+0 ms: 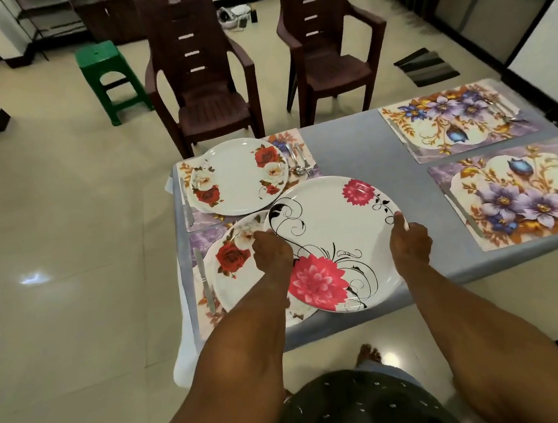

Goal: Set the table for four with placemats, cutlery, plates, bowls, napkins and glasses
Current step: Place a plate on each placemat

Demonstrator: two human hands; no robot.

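Holding a large white plate with pink flowers and black swirls by its opposite rims, the person is standing at the near end of the desk. In the head view the left hand is gripping the plate's left rim, its grip curled over the edge, and the right hand is pinching the right rim with the thumb lying on top. This plate is hovering over the near left placemat, overlapping a rose-patterned plate that is already lying there. A knife is lying just left of that plate. Beyond it, a second rose plate is sitting on the far left placemat, with cutlery just beside it on the right. Two flowered placemats, far right and near right, are lying on the desk's right side, each bearing cutlery near its right edge and no plate. Two brown chairs are standing beyond the desk, with a green stool to their left.
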